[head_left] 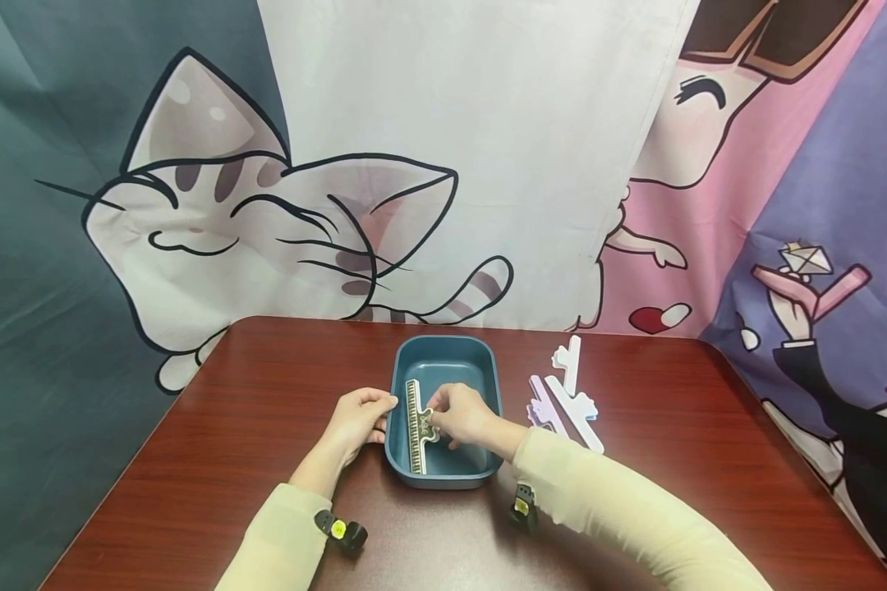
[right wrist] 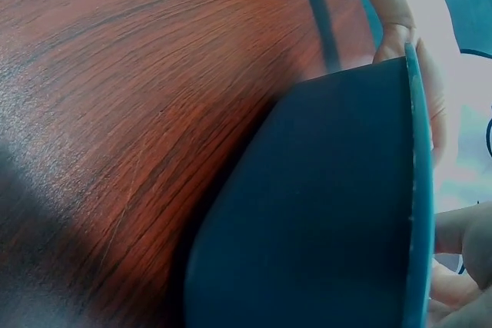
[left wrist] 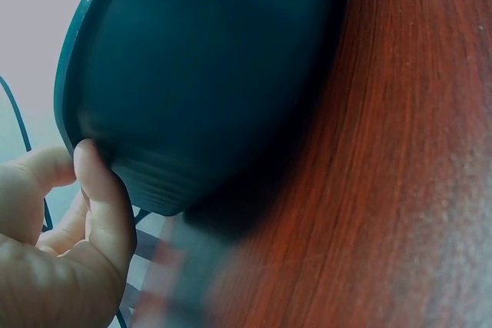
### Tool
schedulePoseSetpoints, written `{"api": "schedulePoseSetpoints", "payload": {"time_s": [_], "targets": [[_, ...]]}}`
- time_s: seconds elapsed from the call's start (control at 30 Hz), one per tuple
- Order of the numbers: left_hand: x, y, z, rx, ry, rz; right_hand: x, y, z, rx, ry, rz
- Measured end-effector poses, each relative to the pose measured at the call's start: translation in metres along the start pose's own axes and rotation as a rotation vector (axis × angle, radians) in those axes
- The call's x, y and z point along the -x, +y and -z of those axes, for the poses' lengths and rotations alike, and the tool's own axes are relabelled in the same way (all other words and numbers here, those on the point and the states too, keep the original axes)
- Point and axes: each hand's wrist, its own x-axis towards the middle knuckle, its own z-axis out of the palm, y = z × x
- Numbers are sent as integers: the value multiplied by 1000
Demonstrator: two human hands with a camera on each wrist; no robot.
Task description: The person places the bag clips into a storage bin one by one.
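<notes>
A dark blue rectangular bin (head_left: 443, 483) stands on the table, its rim pinched at the left side by my left hand (head_left: 355, 421). The left wrist view shows the fingers of that left hand (left wrist: 84, 243) bent at the rim against the outer wall (left wrist: 200, 74). Inside the bin, a long bag clip (head_left: 415, 427) with a black-and-gold striped bar lies lengthwise near the left wall. My right hand (head_left: 464, 414) reaches in from the right and pinches the clip's handle. In the right wrist view the bin wall (right wrist: 323, 205) hides the clip and most of the right hand (right wrist: 465, 266).
Right of the bin lie a white bag clip (head_left: 572, 369) at the back, a purple clip (head_left: 545, 406) and another long white clip (head_left: 575, 414). The brown wooden table (head_left: 192, 476) ends at a printed cloth backdrop (head_left: 451, 123) behind.
</notes>
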Motion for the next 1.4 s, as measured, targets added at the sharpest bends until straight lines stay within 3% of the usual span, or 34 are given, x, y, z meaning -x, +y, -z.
{"api": "schedulePoseSetpoints", "payload": {"time_s": [0.5,1.4], "targets": [[1,1,-2,9,0,5,-6,-3,-2,-59,38,-79],[7,12,-6,-67,0,13,-15,0,-1,27,-4,-120]]}}
